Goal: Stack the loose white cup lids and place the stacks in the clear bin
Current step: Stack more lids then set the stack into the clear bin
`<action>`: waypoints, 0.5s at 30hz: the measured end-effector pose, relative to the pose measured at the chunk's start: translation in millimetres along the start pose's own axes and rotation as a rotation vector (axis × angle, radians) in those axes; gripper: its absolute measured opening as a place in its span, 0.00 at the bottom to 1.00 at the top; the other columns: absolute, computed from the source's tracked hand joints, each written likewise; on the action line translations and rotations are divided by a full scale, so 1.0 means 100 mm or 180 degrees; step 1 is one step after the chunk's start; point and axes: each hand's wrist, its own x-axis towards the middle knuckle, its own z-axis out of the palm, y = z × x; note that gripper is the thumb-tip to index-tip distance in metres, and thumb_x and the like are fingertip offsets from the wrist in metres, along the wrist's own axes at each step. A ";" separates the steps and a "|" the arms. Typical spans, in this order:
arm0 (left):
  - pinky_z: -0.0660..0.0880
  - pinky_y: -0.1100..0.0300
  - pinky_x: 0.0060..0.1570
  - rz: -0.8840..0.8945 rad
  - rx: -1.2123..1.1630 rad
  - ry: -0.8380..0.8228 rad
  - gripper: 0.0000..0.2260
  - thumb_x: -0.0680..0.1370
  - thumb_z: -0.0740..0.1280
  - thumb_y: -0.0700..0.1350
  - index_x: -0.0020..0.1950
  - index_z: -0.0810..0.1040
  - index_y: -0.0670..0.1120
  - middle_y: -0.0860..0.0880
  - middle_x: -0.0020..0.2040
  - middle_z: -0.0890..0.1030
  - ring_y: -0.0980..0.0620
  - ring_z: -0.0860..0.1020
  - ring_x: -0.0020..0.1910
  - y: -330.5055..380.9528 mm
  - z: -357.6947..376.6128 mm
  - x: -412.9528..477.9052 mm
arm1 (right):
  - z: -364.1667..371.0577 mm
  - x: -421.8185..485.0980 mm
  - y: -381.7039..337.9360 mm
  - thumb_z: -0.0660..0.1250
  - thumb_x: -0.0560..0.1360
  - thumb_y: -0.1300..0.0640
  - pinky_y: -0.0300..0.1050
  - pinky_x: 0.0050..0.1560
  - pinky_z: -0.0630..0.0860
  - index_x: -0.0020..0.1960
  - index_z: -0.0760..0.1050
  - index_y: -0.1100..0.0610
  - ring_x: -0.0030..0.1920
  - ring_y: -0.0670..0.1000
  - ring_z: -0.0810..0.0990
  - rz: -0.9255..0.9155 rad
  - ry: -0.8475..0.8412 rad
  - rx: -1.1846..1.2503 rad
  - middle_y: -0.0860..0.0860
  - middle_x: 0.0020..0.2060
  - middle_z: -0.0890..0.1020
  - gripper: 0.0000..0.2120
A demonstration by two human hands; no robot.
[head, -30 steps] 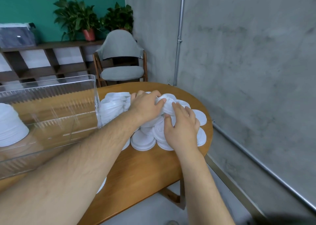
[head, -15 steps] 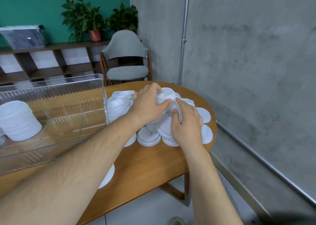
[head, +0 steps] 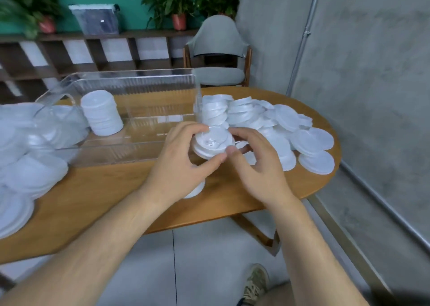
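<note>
lid stack [head: 213,142], between left hand [head: 179,166], right hand [head: 260,166] grips

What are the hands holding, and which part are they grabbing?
A small stack of white lids, held by its rim: the left hand curls round its left and near edge, and the right hand pinches its right edge.

A gray chair [head: 218,49] stands far behind the bench [head: 104,196]. Plants [head: 167,0] and a dark box [head: 97,19] sit on the far shelf [head: 69,36].
</note>
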 end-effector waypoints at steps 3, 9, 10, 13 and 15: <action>0.71 0.64 0.64 -0.0220 -0.0021 0.0016 0.27 0.71 0.74 0.61 0.65 0.76 0.48 0.54 0.61 0.76 0.55 0.74 0.63 -0.22 -0.18 -0.25 | 0.25 -0.07 -0.03 0.69 0.80 0.54 0.34 0.56 0.73 0.68 0.77 0.53 0.63 0.45 0.76 0.0067 -0.0457 -0.0043 0.44 0.59 0.79 0.17; 0.73 0.49 0.66 -0.0502 -0.0022 -0.0118 0.28 0.73 0.73 0.61 0.67 0.75 0.48 0.54 0.64 0.76 0.54 0.74 0.67 -0.57 -0.28 -0.57 | 0.52 -0.10 0.01 0.71 0.78 0.50 0.31 0.58 0.70 0.70 0.76 0.51 0.58 0.38 0.74 0.0158 -0.1126 -0.0319 0.46 0.60 0.77 0.20; 0.73 0.48 0.66 -0.0538 -0.0044 -0.0133 0.28 0.73 0.73 0.62 0.67 0.75 0.48 0.55 0.65 0.76 0.54 0.74 0.67 -0.59 -0.28 -0.59 | 0.54 -0.10 0.01 0.72 0.78 0.50 0.30 0.58 0.69 0.69 0.76 0.51 0.57 0.38 0.74 0.0180 -0.1167 -0.0361 0.46 0.60 0.77 0.20; 0.73 0.50 0.67 -0.0627 -0.0103 -0.0181 0.29 0.72 0.73 0.62 0.69 0.73 0.52 0.58 0.68 0.75 0.56 0.73 0.68 -0.63 -0.27 -0.60 | 0.54 -0.10 0.02 0.72 0.77 0.50 0.29 0.57 0.70 0.66 0.78 0.48 0.58 0.38 0.75 0.0272 -0.1190 -0.0356 0.44 0.59 0.78 0.18; 0.72 0.54 0.67 -0.0677 -0.0117 -0.0257 0.29 0.72 0.75 0.60 0.70 0.73 0.53 0.60 0.67 0.75 0.59 0.73 0.67 -0.63 -0.27 -0.60 | 0.51 -0.10 0.03 0.73 0.76 0.49 0.30 0.57 0.70 0.64 0.79 0.47 0.59 0.39 0.75 0.0326 -0.1205 -0.0384 0.42 0.58 0.78 0.17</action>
